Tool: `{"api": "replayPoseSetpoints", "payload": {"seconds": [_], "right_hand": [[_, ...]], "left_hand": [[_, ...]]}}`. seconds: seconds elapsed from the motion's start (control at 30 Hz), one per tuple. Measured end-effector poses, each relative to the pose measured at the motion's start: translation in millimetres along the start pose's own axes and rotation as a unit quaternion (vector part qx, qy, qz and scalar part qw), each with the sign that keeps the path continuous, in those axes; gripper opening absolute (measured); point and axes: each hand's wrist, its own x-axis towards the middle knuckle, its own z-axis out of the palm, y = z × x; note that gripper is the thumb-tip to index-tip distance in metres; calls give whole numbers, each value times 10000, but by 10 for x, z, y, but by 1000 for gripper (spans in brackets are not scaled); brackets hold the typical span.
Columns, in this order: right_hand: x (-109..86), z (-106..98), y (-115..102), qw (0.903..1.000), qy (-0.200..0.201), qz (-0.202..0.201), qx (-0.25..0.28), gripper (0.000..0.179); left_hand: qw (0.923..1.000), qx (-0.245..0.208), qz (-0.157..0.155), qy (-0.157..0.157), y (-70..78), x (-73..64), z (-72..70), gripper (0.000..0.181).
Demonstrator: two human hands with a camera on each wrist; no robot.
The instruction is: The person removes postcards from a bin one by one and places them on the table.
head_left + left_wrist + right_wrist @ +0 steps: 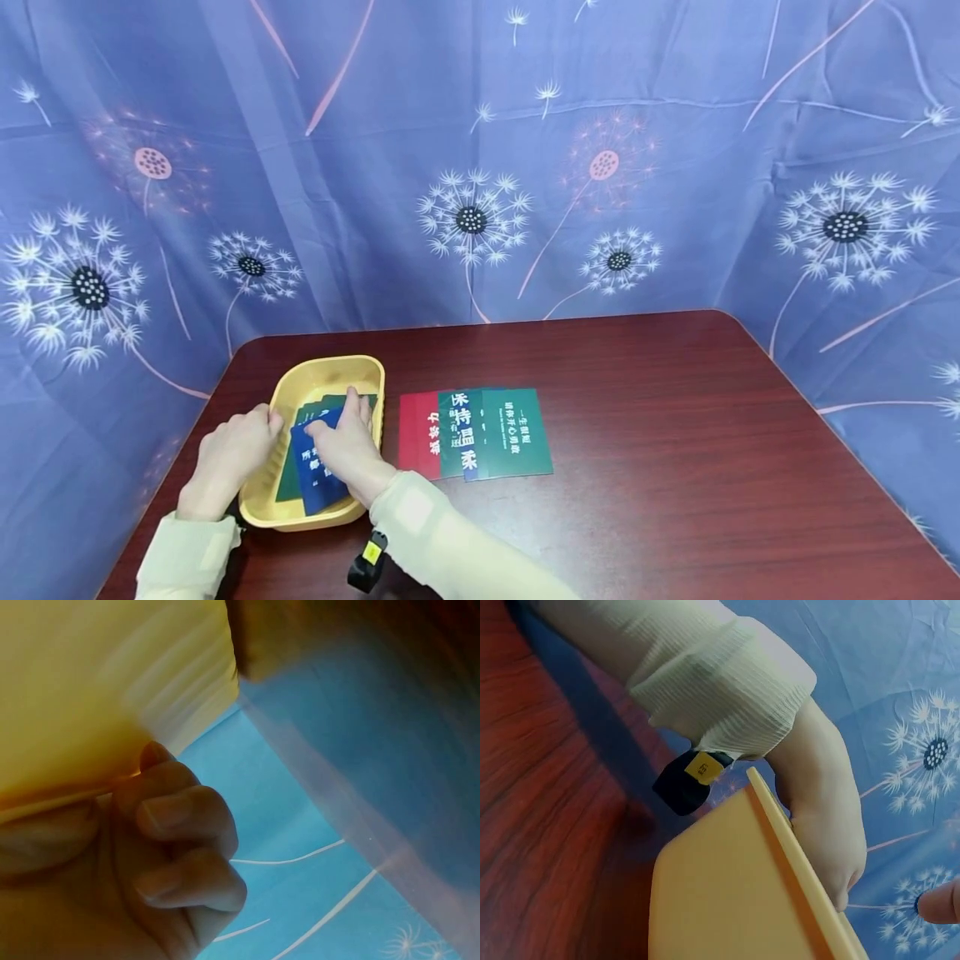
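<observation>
A yellow plastic basket (pixel 318 375) stands at the table's left side. My left hand (pixel 236 458) grips its left rim; the left wrist view shows curled fingers (pixel 187 814) against the ribbed wall. Inside the basket, my right hand (pixel 351 446) pinches a blue card (pixel 322 487) with white characters, thumb across its upper part. Green cards (pixel 287 479) lie beneath it, partly covered. From the right wrist, the basket's outer wall (pixel 712 885) hides the cards, and only a fingertip (pixel 941 904) of the right hand shows at the edge.
Right of the basket, an overlapping row of cards lies on the dark red table (pixel 675 433): red cards (pixel 416 433), a blue one (pixel 470 462) and green ones (pixel 517 433). A blue dandelion-print curtain (pixel 540 208) surrounds the table's back and sides.
</observation>
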Motion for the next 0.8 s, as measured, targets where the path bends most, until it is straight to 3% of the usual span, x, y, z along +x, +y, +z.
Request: {"api": "replayPoseSetpoints", "payload": {"seconds": [0.2,0.47,0.63,0.8], "right_hand": [[53,45,34,9943,69,350,1005,79],[64,43,33,9720,171,663,2247,79],[61,68,51,9659,281,437,2536,79],[70,92,75,9719,386,227,2310,83]], "left_hand": [[10000,4,35,46,-3,-9,6,36],[9999,52,-38,-108,-12,4,-8,35],[9999,44,-44,-115,-15,10,-4,36],[10000,41,49,15,-13,15,0,35]]}}
